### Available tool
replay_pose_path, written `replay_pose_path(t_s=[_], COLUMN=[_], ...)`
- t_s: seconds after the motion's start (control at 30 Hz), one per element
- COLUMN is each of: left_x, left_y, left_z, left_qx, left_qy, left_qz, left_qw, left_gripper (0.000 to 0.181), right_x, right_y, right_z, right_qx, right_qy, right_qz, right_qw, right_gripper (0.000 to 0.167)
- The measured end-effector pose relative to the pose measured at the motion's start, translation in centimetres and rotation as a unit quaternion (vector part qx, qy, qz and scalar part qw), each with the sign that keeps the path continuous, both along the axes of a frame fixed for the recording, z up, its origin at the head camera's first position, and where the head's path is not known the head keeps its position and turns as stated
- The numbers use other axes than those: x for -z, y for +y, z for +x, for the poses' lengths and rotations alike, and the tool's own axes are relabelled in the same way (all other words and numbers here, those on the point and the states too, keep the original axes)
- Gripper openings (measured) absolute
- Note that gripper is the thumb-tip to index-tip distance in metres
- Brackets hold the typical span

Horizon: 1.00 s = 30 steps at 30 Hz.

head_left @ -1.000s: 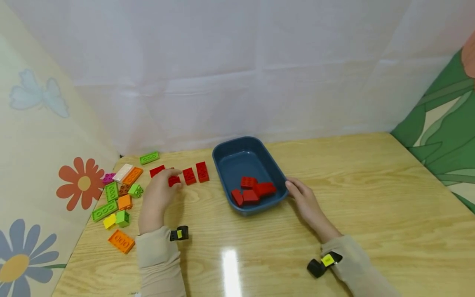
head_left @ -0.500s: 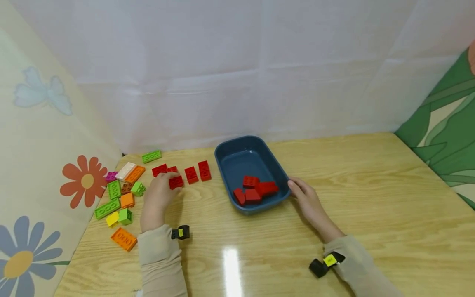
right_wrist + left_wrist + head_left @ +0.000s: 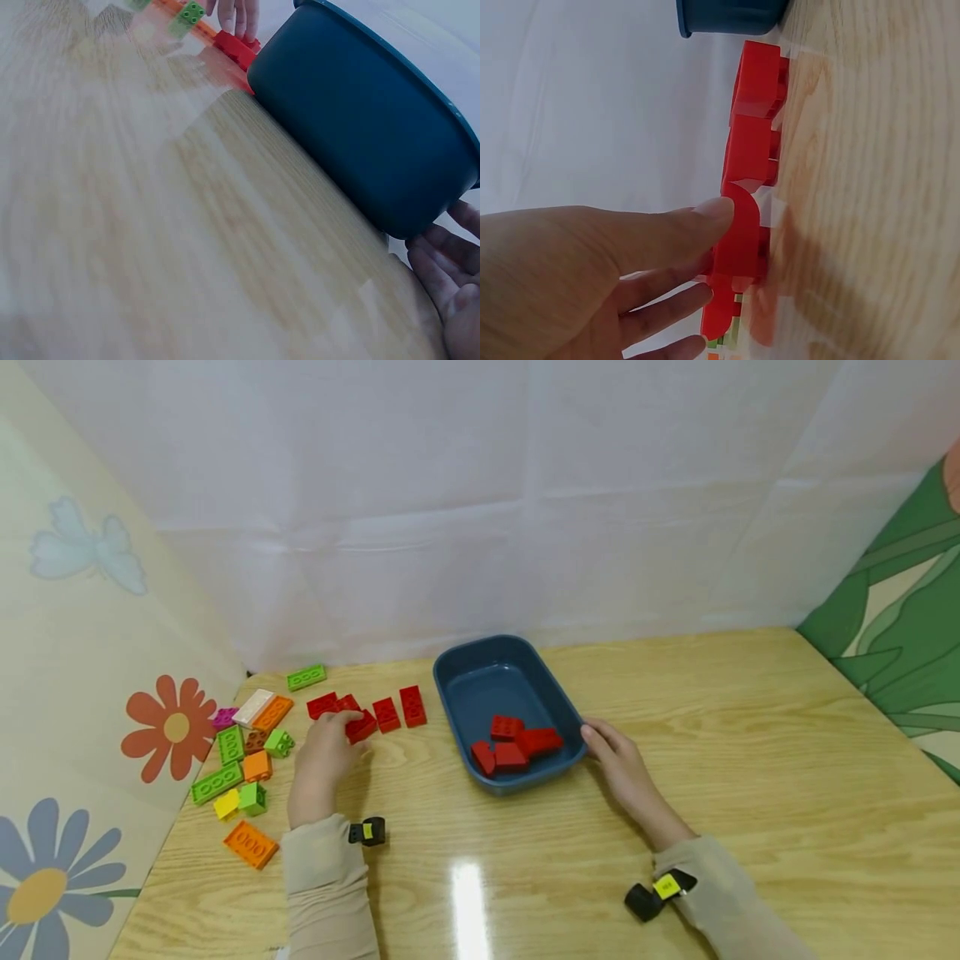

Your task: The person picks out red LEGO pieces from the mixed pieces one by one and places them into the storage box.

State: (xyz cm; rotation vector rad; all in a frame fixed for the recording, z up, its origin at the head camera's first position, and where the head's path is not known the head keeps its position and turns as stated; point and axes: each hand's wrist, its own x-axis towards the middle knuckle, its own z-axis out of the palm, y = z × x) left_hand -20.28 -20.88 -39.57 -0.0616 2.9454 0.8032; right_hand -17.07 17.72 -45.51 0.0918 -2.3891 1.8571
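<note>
My left hand (image 3: 324, 764) is among several red toy bricks at the left of the tray. In the left wrist view its thumb lies on a round-ended red brick (image 3: 740, 236) and the index finger reaches behind, pinching it low over the wood. Two more red bricks, one near (image 3: 386, 715) and one farther right (image 3: 412, 706), stand beside it. A blue tray (image 3: 450, 693) holds several red bricks (image 3: 512, 757) at its near end. My right hand (image 3: 618, 768) touches the tray's right near corner from outside, fingers loosely extended against the wall in the right wrist view.
Left of the left hand lie loose bricks: green (image 3: 217, 782), orange (image 3: 251, 844), yellow (image 3: 227, 804), white (image 3: 253, 708) and others. A white cloth (image 3: 480, 510) hangs behind the wooden table (image 3: 750, 735). A flower-printed panel (image 3: 82, 710) borders the left side.
The red brick at my left fingers has turned and shifted slightly right, toward the neighbouring red brick. The left hand moved a little right with it. Right hand and tray stay in place.
</note>
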Motion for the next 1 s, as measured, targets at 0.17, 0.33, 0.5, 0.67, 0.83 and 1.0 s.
replay_pose_path(t_s=[0.17, 0.33, 0.5, 0.67, 0.83, 1.0], left_x=[0.0, 0.0, 0.2, 0.6, 0.5, -0.4], left_y=[0.2, 0.2, 0.4, 0.5, 0.4, 0.4], left_z=[0.0, 0.0, -0.2, -0.4, -0.3, 0.1], left_qx=[-0.007, 0.001, 0.007, 0.013, 0.011, 0.014], left_qy=[0.001, 0.001, -0.003, -0.02, -0.033, -0.031], left_qz=[0.0, -0.015, -0.006, 0.006, 0.007, -0.006], left_qw=[1.0, 0.9999, 1.0, 0.9997, 0.9994, 0.9994], left_gripper=[0.048, 0.048, 0.052, 0.053, 0.049, 0.046], right_x=[-0.2, -0.3, -0.2, -0.3, -0.3, -0.2], right_y=[-0.1, -0.1, -0.1, -0.1, -0.1, 0.0], right_z=[0.0, 0.1, 0.1, 0.1, 0.1, 0.1], right_qx=[0.003, 0.003, 0.0, 0.001, 0.004, 0.002], right_qy=[-0.002, -0.008, -0.005, -0.003, -0.007, -0.007], right_qz=[0.002, -0.003, -0.002, 0.002, -0.007, 0.002], right_qw=[1.0, 1.0, 1.0, 1.0, 0.9999, 1.0], right_gripper=[0.043, 0.042, 0.042, 0.042, 0.041, 0.042])
